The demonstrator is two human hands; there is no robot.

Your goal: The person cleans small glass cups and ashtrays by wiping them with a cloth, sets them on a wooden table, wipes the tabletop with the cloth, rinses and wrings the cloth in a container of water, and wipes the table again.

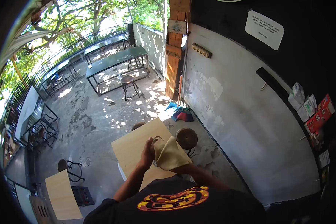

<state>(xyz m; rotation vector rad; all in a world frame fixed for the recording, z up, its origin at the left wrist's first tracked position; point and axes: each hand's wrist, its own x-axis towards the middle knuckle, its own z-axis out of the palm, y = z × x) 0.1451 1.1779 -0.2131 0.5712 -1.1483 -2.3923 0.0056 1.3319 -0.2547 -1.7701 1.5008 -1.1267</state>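
Note:
A yellow-beige cloth (172, 154) is bunched between my two hands, above the light wooden tabletop (128, 143). My left hand (148, 152) is closed at the cloth's left side, thumb upward. Beside its fingertips shows the curved rim of a small round object (158, 138), mostly covered by the cloth, and I cannot make out its kind. The cloth drapes over my right hand (183, 170) and hides its fingers. That hand appears to hold the cloth from the right and below.
A round stool (186, 138) stands just right of the tabletop. Another wooden tabletop (63, 196) lies at lower left beside a stool (63, 165). A broom and dustpan (181, 113) lean by the wall (220, 112). A long dark table (117, 61) stands farther off.

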